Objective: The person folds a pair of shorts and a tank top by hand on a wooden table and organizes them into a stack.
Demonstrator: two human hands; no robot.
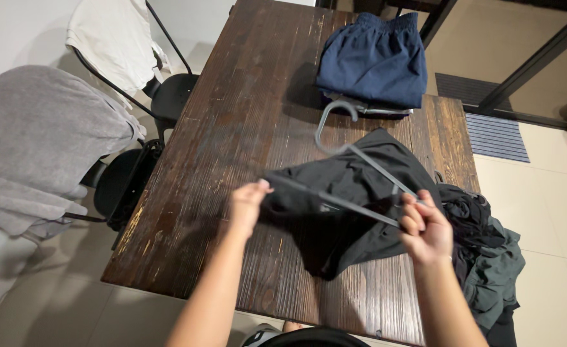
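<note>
Chairs stand at the far left of my view: a grey cloth (36, 138) draped over the near one, a white cloth (113, 48) over the far one, both just beside the wooden table (232, 128). Moving right, my left hand (248, 205) pinches the edge of a black garment (351, 205) lying mid-table. My right hand (425, 228) has its fingers closed on the corner of a grey hanger (354, 154), hook pointing away toward folded blue shorts (376, 58). I judge the hanger is being worked free of the garment; next I'd need to hold the cloth down and slide the hanger out. Dark clothes (489, 257) spill off the table's right edge.
</note>
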